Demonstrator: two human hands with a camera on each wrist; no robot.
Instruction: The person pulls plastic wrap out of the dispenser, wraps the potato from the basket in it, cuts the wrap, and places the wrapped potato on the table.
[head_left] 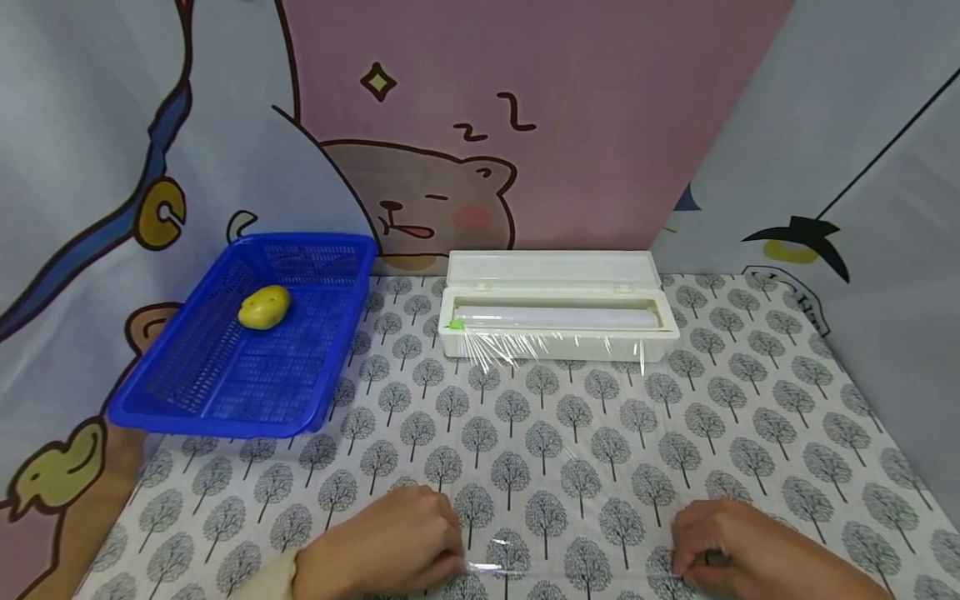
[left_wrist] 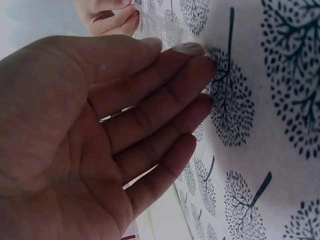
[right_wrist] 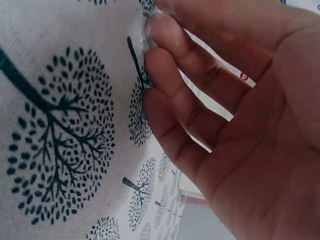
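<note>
A sheet of clear cling film (head_left: 498, 348) runs from the white dispenser box (head_left: 558, 343) toward me over the tree-print cloth. Its near edge is stretched between my two hands, a bright glint showing beside the left one. My left hand (head_left: 405, 537) pinches one end of that edge between thumb and index finger, the other fingers loosely bent. On the other side my right hand (head_left: 738, 546) pinches the opposite end; crumpled film (right_wrist: 146, 35) shows at its fingertips in the right wrist view. Inside the box, lid raised, lies the film roll (head_left: 558, 317); a green piece (head_left: 457, 324) sits at the left.
A blue plastic basket (head_left: 315, 367) stands at the back left with one yellow, potato-like item (head_left: 264, 307) inside. Cartoon-printed fabric (head_left: 585, 125) hangs behind the table and along both sides. The tree-print cloth (head_left: 780, 467) covers the tabletop.
</note>
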